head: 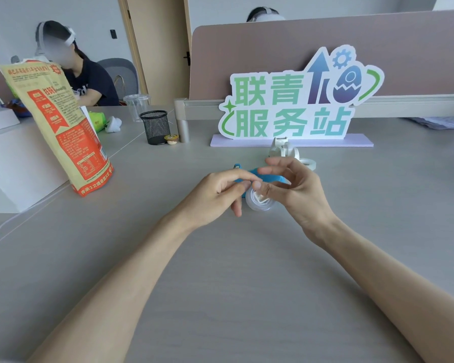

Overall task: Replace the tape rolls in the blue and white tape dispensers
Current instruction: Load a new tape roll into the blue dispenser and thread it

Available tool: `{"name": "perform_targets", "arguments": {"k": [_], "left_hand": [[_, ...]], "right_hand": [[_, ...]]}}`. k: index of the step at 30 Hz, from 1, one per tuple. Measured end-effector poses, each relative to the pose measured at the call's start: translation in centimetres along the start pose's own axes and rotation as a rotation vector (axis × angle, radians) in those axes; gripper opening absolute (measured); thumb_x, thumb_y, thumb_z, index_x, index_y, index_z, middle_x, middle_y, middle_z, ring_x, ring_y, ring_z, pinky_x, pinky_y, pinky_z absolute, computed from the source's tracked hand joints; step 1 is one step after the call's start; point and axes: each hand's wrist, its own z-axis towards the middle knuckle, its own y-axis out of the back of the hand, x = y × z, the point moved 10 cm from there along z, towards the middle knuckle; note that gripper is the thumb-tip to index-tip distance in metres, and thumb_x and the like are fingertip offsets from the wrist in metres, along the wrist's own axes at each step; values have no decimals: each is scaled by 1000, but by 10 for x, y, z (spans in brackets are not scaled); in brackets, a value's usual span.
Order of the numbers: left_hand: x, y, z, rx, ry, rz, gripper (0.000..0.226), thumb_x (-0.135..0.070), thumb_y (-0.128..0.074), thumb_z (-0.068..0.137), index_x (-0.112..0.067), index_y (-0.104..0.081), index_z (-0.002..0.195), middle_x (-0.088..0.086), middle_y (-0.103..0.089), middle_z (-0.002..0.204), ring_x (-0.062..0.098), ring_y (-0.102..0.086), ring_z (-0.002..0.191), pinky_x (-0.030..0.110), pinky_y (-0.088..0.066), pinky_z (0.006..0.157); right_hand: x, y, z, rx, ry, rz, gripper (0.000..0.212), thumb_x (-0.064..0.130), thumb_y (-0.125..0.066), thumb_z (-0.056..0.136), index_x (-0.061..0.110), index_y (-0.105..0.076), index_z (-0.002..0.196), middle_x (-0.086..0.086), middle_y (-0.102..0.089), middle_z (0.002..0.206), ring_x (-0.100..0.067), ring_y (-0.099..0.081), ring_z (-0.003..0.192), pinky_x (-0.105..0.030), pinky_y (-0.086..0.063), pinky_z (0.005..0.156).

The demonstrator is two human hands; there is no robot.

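Head view, mesh pen cup (155, 127), hands pinching tape roll (260, 203)

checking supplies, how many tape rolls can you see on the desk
2. One clear tape roll is held between the left hand and right hand; one lies flat on the desk beside the white dispenser, at. Any roll inside a dispenser is hidden.

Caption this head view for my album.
Both hands work a clear tape roll before a blue plastic dispenser.

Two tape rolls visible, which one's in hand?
The clear tape roll, pinched between left hand and right hand. The white tape roll lies untouched on the desk beyond.
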Motion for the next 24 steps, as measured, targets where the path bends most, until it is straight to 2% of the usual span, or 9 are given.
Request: {"name": "perform_targets", "arguments": {"k": [2,4,8,12,15,17,19,21,24], "left_hand": [[1,1,0,-10,28,-67,20,-13,-48,99,-24,-64,99,13,-60,62,11,-58,58,19,-46,68],[4,1,0,-23,54,-109,15,-12,-50,98,-21,-62,94,8,-61,66,11,-58,62,20,-46,68],[7,3,1,-66,89,-91,11,-9,-50,98,-11,-59,92,6,-64,79,5,-55,65,12,-41,60],[14,10,2,-128,160,-104,12,-13,-50,97,-5,-60,96,-8,-61,72,7,-55,66,25,-44,58],[16,13,1,-148,220,-208,15,-15,-50,97,-13,-63,89,-12,-63,68,8,-56,67,23,-46,56],[18,12,0,-148,273,-307,15,-16,-51,96,-14,-63,88,-11,-65,69,11,-56,69,24,-45,56],[21,10,-2,-147,316,-384,14,-17,-52,96,-12,-64,90,-6,-65,74,13,-56,72,25,-45,57],[22,9,-3,-143,342,-400,14,-18,-52,96,-13,-64,89,-3,-65,78,14,-56,73,25,-45,57],[24,9,-4,-164,366,-376,14,-20,-53,95,-16,-63,88,-2,-66,81,13,-57,72,24,-44,55]], "right_hand": [[-1,3,0,-15,-16,-2,39,15,-82,72,19,-63,106,8,-70,99,-6,-68,75,-26,-55,77],[-2,4,0,-26,-25,0,32,14,-80,74,16,-63,102,6,-70,99,-8,-68,74,-29,-56,74],[-4,2,0,-26,-41,4,20,16,-75,81,7,-65,95,-6,-71,98,-13,-67,77,-35,-58,73],[-14,-8,-2,53,-150,152,25,23,-62,91,0,-67,95,-15,-71,102,-24,-69,92,-46,-55,87],[-21,-15,-5,100,-302,347,30,25,-53,97,1,-70,104,-13,-73,106,-24,-72,97,-33,-58,88],[-24,-18,-8,101,-410,573,30,7,-47,90,-2,-66,111,-17,-72,110,-27,-72,95,-29,-59,84],[-23,-21,-9,126,-451,711,45,-5,-38,79,-5,-62,117,-21,-69,116,-30,-71,96,-29,-58,84],[-24,-21,-8,143,-442,692,49,-13,-36,77,0,-61,118,-16,-71,110,-27,-71,95,-26,-57,85],[-23,-17,-4,151,-384,523,50,-17,-47,80,11,-61,119,-5,-75,99,-18,-71,94,-22,-56,85]]}}
